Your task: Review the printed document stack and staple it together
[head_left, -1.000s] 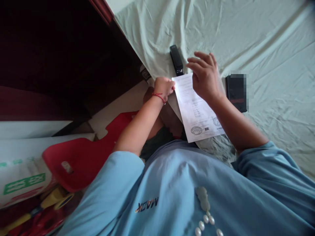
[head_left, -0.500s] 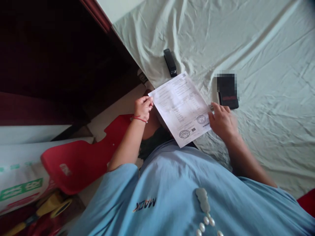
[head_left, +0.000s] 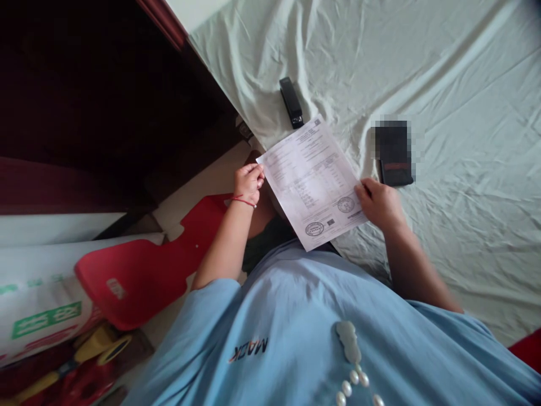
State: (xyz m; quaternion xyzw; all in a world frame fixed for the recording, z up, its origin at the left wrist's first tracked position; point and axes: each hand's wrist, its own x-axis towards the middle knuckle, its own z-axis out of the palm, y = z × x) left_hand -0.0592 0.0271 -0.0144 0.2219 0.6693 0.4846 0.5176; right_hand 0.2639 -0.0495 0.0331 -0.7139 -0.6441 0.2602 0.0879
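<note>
At the near edge of the bed, as the head camera shows it, a printed sheet (head_left: 311, 181) is held between two bare hands above the pale bedsheet (head_left: 443, 67). The left hand (head_left: 249, 182) has its fingers closed in a pinch on the sheet's left corner, a red cord round the wrist. The right hand (head_left: 379, 204) is closed on the lower right edge beside the round stamps, thumb on top of the paper and fingers apparently beneath, though the underside is hidden. Judged from the taut, flat lie of the paper, the opposed grips at two far-apart points serve to keep the sheet spread and its printed face turned up toward the camera. The sheet thus spans the whole gap between the two hands, its far corner reaching toward a black stapler (head_left: 291, 102), which lies on the bedsheet just beyond that corner and apart from both hands. A dark, partly blurred flat object (head_left: 394, 155) rests on the bedsheet just beyond the right hand, not touching it. Lower left, off the bed, stands a red plastic item (head_left: 139, 276) next to a white package with green print (head_left: 38, 307). Whether the sheet's lower edge touches the person's blue shirt (head_left: 296, 332) cannot be told.
</note>
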